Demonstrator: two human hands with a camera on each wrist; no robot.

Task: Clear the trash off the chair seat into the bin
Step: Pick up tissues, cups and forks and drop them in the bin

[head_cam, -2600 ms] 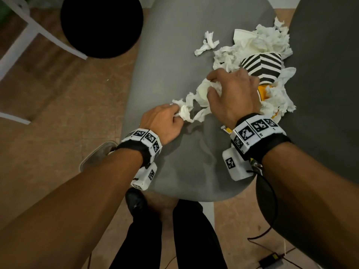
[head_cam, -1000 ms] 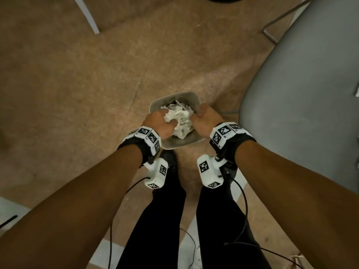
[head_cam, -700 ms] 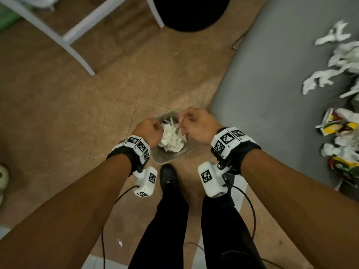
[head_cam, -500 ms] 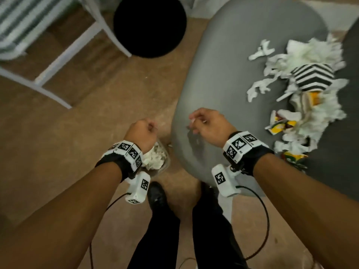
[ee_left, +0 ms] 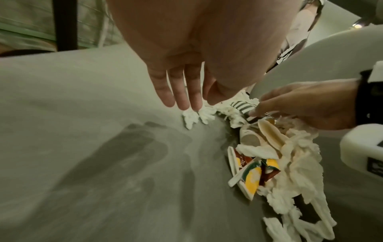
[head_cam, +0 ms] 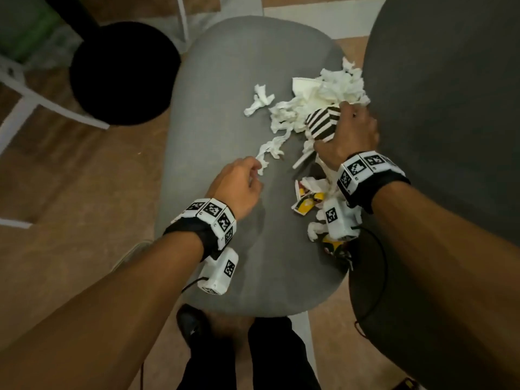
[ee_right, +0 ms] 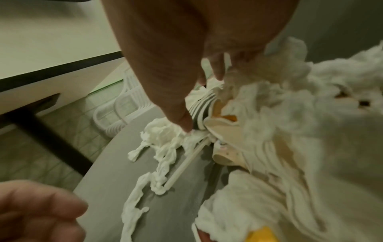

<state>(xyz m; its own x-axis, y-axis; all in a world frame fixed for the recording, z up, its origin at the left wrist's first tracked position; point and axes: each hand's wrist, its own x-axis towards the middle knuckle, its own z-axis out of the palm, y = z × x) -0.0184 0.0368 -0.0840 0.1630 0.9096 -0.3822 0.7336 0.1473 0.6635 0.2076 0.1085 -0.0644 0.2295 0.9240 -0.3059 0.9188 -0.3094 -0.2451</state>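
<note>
Head view: the striped cup [head_cam: 322,125] is cupped by the right hand [head_cam: 347,137]; a tissue strip [head_cam: 270,149] is touched by the loosely extended left hand [head_cam: 236,188]. Trash remains on the chair seat [head_cam: 225,114]; tissue is best gathered with the cup.

The grey chair seat [head_cam: 225,88] carries a heap of crumpled white tissue [head_cam: 334,88] along its right side, with a black-and-white striped paper cup [head_cam: 322,123] in the heap. A loose tissue scrap [head_cam: 257,101] lies apart to the left. Nearer the front edge lie torn yellow wrappers [head_cam: 306,202] and a white straw [head_cam: 302,160].
</note>
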